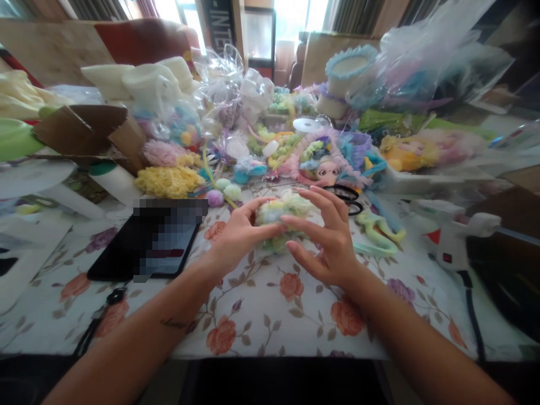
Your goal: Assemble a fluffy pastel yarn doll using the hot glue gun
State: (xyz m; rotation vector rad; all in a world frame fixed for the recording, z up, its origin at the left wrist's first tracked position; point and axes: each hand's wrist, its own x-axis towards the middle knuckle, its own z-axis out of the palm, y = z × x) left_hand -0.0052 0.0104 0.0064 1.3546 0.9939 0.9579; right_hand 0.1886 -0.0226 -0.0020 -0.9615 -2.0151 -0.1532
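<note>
A fluffy, ruffled bundle (276, 222) in pale green, yellow and blue sits just above or on the flowered tablecloth, between my hands. My left hand (242, 230) is closed on its left side, the thumb laid across its front. My right hand (329, 236) reaches over from the right with fingers apart, the fingertips close to or touching the ruffles. Parts of the bundle are hidden behind the fingers. Just beyond my right hand lie black rings (352, 197) and a pale green and yellow ribbon strip (382, 230).
A dark phone or tablet (113, 242) lies left of my left arm. To the right stands a white glue gun (449, 236) with a black cord. Behind are yellow ruffled trim (169, 181), pompoms (216, 197), a doll head (329, 170), a cardboard box (84, 132) and plastic bags.
</note>
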